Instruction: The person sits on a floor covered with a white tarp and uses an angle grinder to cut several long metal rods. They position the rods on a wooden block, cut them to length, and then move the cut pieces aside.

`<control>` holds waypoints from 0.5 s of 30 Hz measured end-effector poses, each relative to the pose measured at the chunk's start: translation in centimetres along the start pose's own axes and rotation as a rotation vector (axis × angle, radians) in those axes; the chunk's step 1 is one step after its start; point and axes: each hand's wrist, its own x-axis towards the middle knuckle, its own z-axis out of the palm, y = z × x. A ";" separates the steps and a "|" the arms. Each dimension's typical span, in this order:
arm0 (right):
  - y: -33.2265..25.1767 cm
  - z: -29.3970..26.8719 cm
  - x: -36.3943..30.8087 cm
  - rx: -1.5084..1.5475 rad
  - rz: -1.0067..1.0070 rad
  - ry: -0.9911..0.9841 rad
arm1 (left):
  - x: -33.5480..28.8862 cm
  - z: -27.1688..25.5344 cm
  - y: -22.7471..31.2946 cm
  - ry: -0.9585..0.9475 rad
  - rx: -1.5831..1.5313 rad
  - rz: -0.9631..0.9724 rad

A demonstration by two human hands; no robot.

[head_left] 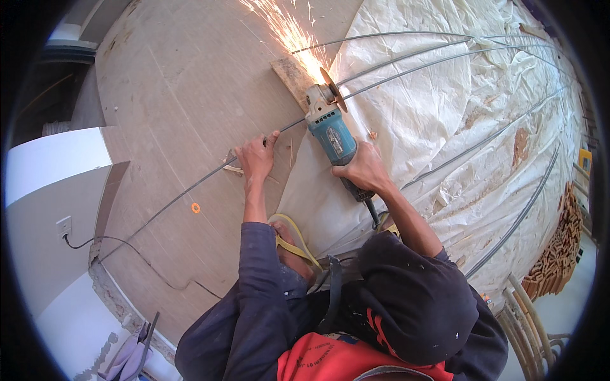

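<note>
- Two hands are in my head view, and both are occupied: the left hand is curled over a thin metal bar, and the right hand is wrapped around the body of a blue angle grinder.
- That bar slants across the brown floor from the lower left, runs under the left hand and passes behind the grinder's head, near a wooden board.
- Sparks fan upward from the disc, so I judge the step in hand to be cutting the bar; the exact point of contact is hidden from me.
- For the next move, I would want a firm left hand, the disc square to the bar, and light, even pressure from the right.
- I would also watch the sandalled foot and the black lead, both well below the disc.
</note>
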 end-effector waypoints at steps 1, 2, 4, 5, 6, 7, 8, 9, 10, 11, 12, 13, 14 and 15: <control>0.0 0.0 0.0 -0.008 0.005 0.001 | 0.0 0.0 -0.1 0.012 -0.002 0.006; -0.1 0.0 -0.1 -0.012 0.007 0.005 | 0.0 0.1 -0.1 0.025 -0.004 0.011; -0.2 0.0 -0.2 -0.020 0.012 0.014 | 0.0 0.1 0.0 0.024 -0.013 0.010; -0.1 0.0 -0.1 -0.024 0.017 0.013 | 0.0 0.1 0.1 0.024 -0.017 0.009; 0.0 0.0 -0.1 -0.027 0.021 0.011 | 0.0 0.1 0.1 0.024 -0.008 0.010; 0.1 0.0 -0.1 -0.029 0.026 0.009 | 0.0 0.2 0.0 0.024 0.000 0.010; 0.0 0.0 -0.2 -0.018 0.017 0.010 | 0.0 0.3 -0.1 0.024 0.009 0.011; -0.1 0.0 -0.2 -0.006 0.007 0.010 | 0.0 0.3 -0.1 0.022 0.013 0.009; -0.2 -0.1 -0.3 0.006 -0.002 0.011 | 0.0 0.3 -0.2 0.020 0.018 0.008; -0.2 0.0 -0.2 -0.011 0.026 -0.008 | 0.0 0.3 -0.2 0.019 0.023 0.006; -0.1 0.0 -0.2 -0.029 0.057 -0.025 | 0.0 0.2 -0.1 0.018 0.015 0.006; 0.1 -0.1 -0.1 -0.047 0.087 -0.041 | 0.0 0.1 0.1 0.017 0.008 0.006; 0.3 0.0 0.0 -0.052 0.092 -0.047 | -0.1 0.1 0.2 0.016 0.000 0.006; 0.4 0.0 0.1 -0.056 0.094 -0.053 | -0.1 0.1 0.2 0.019 -0.001 0.008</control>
